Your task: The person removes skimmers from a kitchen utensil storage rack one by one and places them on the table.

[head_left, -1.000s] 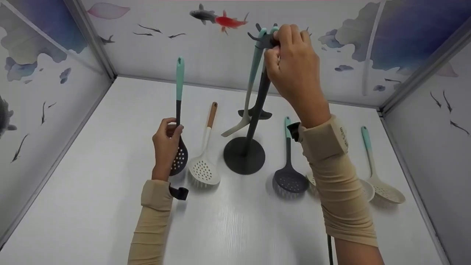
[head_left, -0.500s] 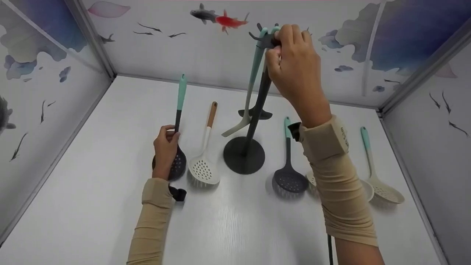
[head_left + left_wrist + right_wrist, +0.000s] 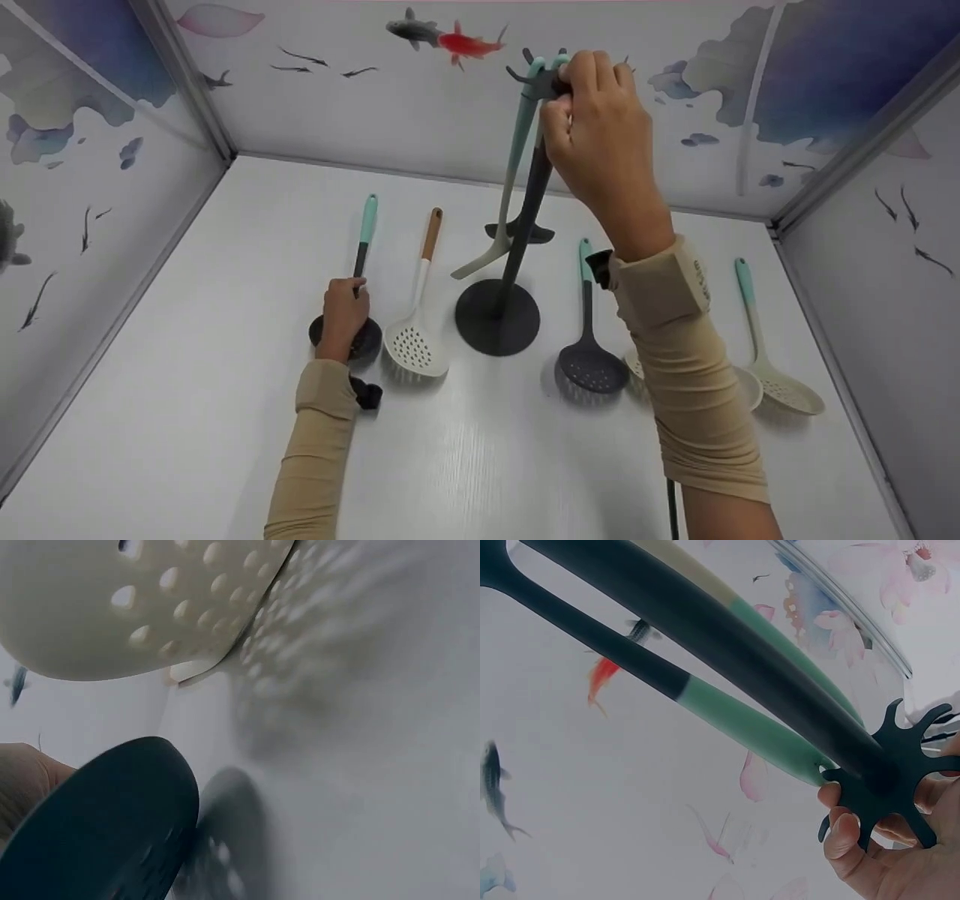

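My left hand (image 3: 346,309) grips the shaft of a black skimmer (image 3: 366,341) with a mint-green handle, low over the table at the left. Its perforated head (image 3: 112,817) meets its own shadow in the left wrist view, and my hand covers part of it in the head view. My right hand (image 3: 604,127) holds the hooked top of a black utensil stand (image 3: 498,319); thumb and fingers wrap the hook ring (image 3: 889,776) in the right wrist view. From the hooks hang a beige turner (image 3: 484,261) and a black-headed utensil (image 3: 536,232), both with mint-green handles.
A white skimmer (image 3: 415,346) with a brown handle lies just right of the black one. Right of the stand lie a black slotted utensil (image 3: 592,366) and a beige slotted one (image 3: 784,390). Between them, pale utensil heads are partly hidden by my right arm. Printed walls enclose the table.
My left hand has lowered the black skimmer, and its handle has tipped down from upright toward the table. My right hand stays on the stand's top.
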The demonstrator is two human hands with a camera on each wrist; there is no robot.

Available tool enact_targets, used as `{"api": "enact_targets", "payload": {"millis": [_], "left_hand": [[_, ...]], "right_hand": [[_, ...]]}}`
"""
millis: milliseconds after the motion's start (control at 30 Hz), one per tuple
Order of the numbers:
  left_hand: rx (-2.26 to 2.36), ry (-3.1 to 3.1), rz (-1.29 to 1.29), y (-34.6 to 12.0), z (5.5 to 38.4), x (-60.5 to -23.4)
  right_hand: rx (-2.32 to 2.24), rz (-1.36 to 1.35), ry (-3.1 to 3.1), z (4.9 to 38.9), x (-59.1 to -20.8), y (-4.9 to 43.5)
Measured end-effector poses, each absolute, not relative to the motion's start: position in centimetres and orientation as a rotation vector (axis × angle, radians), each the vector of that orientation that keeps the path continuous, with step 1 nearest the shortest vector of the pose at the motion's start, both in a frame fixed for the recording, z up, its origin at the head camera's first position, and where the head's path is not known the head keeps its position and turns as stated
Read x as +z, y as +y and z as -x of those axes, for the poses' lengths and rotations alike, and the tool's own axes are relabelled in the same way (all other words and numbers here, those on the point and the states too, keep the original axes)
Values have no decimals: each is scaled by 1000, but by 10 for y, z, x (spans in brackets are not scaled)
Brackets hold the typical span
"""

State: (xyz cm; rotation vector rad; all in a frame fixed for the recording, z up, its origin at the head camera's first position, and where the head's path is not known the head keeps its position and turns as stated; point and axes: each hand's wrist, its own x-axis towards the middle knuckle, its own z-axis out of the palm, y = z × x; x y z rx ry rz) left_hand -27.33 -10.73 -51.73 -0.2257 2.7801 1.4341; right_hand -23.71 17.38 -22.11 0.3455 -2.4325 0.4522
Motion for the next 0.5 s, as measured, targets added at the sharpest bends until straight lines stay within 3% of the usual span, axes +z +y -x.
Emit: {"api": "enact_targets", "payload": {"millis": [500], "left_hand": [[780,2803,42,-99,277,-502]], "right_hand": [[463,-352,-2420,236,-221,174]]}}
